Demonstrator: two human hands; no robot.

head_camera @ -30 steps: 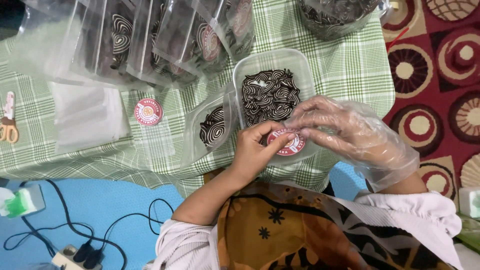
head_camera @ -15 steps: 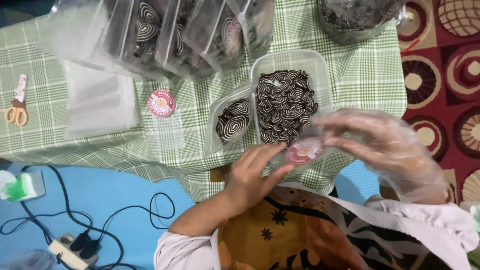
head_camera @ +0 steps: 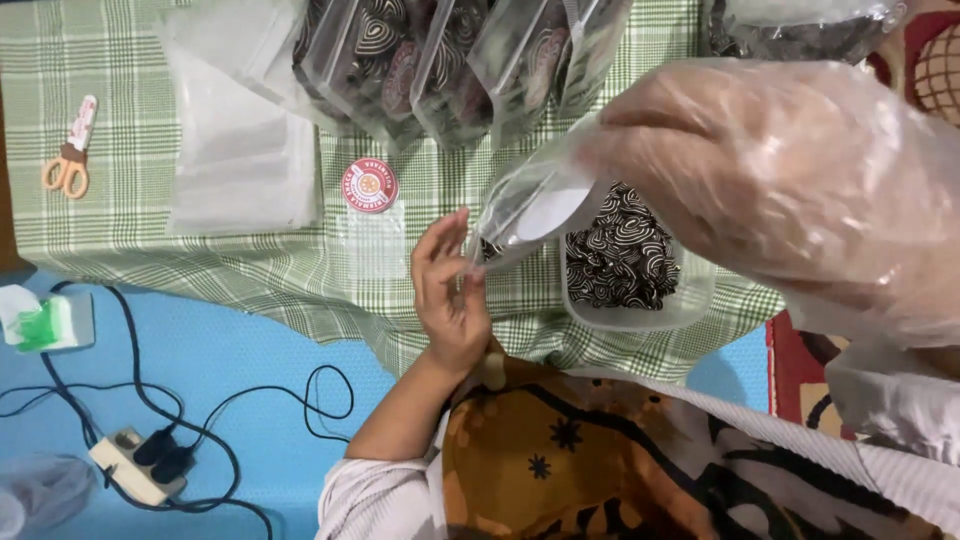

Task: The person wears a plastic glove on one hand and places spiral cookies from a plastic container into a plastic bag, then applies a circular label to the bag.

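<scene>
Spread across the top: a green checked cloth (head_camera: 180,255), lapping over a blue mat (head_camera: 230,350) below. Close to the lens, huge in the frame: the right hand (head_camera: 770,170) in a loose clear plastic glove, fingers pinched on the upper end of a small clear plastic pouch (head_camera: 530,215). Lower and smaller: the bare left hand (head_camera: 450,290), fingertips nipping the pouch's lower corner, so both hands clamped on the one pouch, held up above the cloth between them. Just behind the pouch, on the cloth: a clear plastic tub (head_camera: 630,315) of dark swirl-patterned cookies (head_camera: 620,255). Along the top edge: a row of filled pouches (head_camera: 440,60) with the same cookies. Left of those: a stack of empty clear bags (head_camera: 235,150). Between stack and left hand: a round red sticker (head_camera: 370,186) on its backing strip. Far left: small orange-handled scissors (head_camera: 70,150). On the mat: a power strip (head_camera: 140,460) with black cables.
</scene>
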